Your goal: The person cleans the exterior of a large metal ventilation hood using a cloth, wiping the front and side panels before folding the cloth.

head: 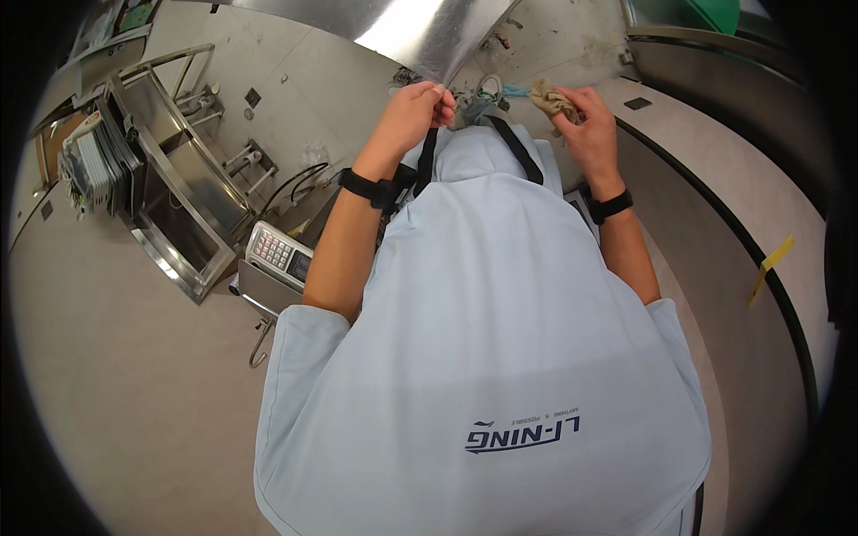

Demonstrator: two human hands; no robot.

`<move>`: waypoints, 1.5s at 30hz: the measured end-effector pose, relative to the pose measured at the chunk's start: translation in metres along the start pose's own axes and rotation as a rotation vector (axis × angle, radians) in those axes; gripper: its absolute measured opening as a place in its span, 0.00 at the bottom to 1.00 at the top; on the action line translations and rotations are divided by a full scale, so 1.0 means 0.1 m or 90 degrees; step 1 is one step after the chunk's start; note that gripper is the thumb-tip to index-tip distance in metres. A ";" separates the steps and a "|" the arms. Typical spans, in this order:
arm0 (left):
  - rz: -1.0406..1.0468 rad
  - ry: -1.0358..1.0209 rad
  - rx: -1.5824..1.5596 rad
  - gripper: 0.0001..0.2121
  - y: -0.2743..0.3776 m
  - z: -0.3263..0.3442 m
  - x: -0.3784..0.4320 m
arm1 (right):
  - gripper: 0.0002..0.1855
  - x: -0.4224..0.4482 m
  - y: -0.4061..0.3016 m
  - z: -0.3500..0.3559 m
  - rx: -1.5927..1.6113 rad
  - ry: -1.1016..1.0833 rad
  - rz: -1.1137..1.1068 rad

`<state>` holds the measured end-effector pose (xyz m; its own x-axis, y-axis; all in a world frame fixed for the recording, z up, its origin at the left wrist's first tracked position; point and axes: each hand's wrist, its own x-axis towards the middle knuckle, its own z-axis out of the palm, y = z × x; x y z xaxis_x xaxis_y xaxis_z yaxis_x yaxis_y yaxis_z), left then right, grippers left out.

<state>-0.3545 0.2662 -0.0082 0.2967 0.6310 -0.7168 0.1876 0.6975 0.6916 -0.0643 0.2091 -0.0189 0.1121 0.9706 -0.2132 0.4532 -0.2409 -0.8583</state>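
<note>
My left hand (419, 114) is at the pointed corner of a stainless steel sheet or tabletop (402, 33), its thumb and curled fingers closed on that corner. In my right hand (591, 124) is a crumpled brown cloth (553, 99), pinched between thumb and fingers, to the right of the steel and apart from it. Black bands circle both wrists. Below the hands spreads my light blue shirt (489, 301), with two black straps (513, 147) near its far end. Part of a shoe (491, 86) shows between the hands.
On the left, a stainless steel sink unit (208, 174) appears beside stacked flat boards or trays (100, 164). A keypad device (278, 253) and a metal hook (258, 348) are near my left arm. Yellow tape (771, 264) sticks out from the black-edged panel at right. Debris (503, 40) marks the floor.
</note>
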 end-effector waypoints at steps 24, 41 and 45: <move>-0.011 -0.009 -0.014 0.15 0.06 -0.01 -0.03 | 0.18 0.03 -0.06 -0.07 -0.019 -0.040 -0.004; 0.036 -0.042 -0.072 0.13 -0.12 0.01 0.03 | 0.20 0.24 -0.67 0.26 -0.074 -0.120 -0.257; 0.109 0.000 0.014 0.14 -0.26 -0.06 0.05 | 0.20 0.45 -0.92 0.66 -0.102 -0.168 -0.420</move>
<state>-0.3629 0.2535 -0.0301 0.3265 0.7401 -0.5879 0.1551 0.5717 0.8057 -0.1597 0.2751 0.0193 -0.4371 0.8765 0.2020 0.4785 0.4167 -0.7729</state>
